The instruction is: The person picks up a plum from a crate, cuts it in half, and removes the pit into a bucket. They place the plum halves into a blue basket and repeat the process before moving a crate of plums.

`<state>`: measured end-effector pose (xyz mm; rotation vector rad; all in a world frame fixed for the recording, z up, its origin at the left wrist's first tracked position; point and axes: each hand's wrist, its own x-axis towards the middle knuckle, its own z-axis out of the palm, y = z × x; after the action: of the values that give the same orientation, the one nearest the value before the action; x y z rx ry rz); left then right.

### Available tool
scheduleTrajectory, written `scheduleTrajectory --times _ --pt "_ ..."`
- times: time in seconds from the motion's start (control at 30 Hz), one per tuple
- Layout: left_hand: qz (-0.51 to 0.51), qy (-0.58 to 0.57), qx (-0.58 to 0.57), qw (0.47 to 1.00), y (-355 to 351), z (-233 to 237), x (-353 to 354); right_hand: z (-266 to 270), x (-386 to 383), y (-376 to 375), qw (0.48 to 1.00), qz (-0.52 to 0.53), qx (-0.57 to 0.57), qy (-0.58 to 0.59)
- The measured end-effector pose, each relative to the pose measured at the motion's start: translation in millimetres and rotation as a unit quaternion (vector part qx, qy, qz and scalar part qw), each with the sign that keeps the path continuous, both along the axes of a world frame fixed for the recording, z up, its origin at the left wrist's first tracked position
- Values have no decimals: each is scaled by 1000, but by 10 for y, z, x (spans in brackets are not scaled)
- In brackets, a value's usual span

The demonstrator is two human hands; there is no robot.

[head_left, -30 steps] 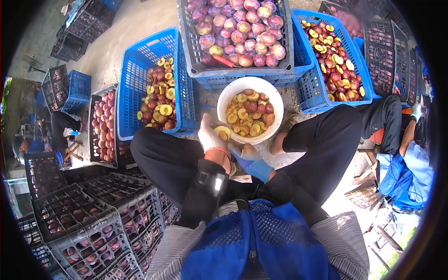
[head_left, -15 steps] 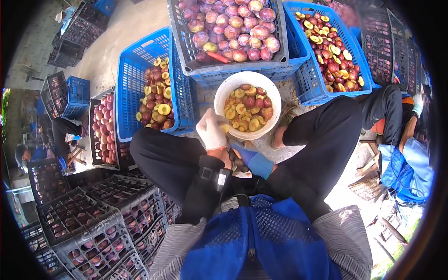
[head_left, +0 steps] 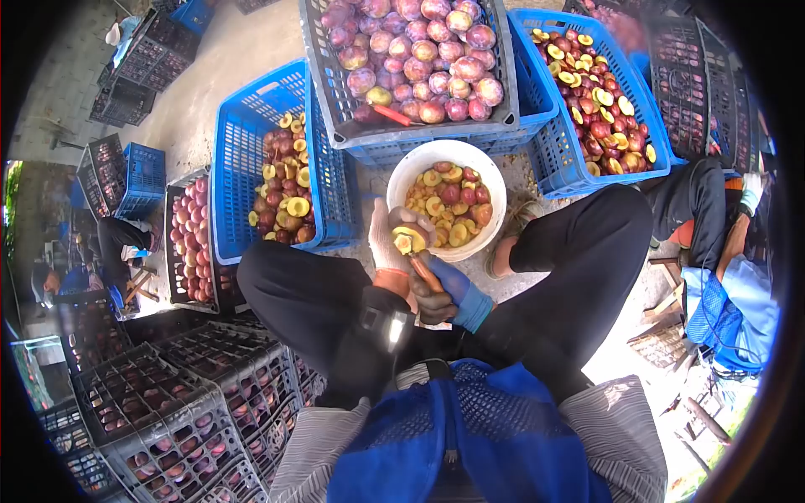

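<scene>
My left hand point(head_left: 384, 243), in a white glove, is closed around a cut plum point(head_left: 406, 241) with its yellow flesh facing up. My right hand point(head_left: 455, 295), in a blue glove with dark fingers, grips a tool with an orange-brown handle point(head_left: 427, 273). The tool's upper end meets the plum, and its working tip is hidden there. Both hands are close together over my lap, just short of a white bucket point(head_left: 498, 220). Inside the bucket lie plum halves and pieces point(head_left: 454, 201) in yellowish pulp.
Whole plums fill a black crate point(head_left: 340, 138) ahead. Blue crates of cut plums stand left point(head_left: 220, 180) and right point(head_left: 549, 186). Stacked black crates point(head_left: 189, 394) are at lower left. Another person's arm point(head_left: 738, 230) shows at far right; a red-handled item point(head_left: 392, 115) lies on the plums.
My left hand has shifted slightly right and now shows a cut plum. My right hand has turned, bringing the tool's handle into sight against the fruit. The view has tilted slightly.
</scene>
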<state>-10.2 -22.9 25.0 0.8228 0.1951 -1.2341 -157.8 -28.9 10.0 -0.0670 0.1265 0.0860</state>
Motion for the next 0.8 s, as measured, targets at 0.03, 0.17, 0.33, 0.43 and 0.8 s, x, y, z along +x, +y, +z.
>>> scheduleTrajectory --times 0.03,0.17,0.33,0.43,0.8 --pt "30 56 15 998 -21 -57 2 -29 16 -42 998 -24 27 -44" --pt "129 -109 154 974 -74 -321 190 -73 68 -244 986 -149 11 75" --pt "237 -502 178 813 121 515 988 -86 1 -293 858 -224 -214 409" --pt "57 -752 447 482 231 692 1463 -44 4 -331 806 -240 -285 459" --pt "-535 -814 118 195 -946 -1030 299 216 -37 -564 824 -270 -160 472"
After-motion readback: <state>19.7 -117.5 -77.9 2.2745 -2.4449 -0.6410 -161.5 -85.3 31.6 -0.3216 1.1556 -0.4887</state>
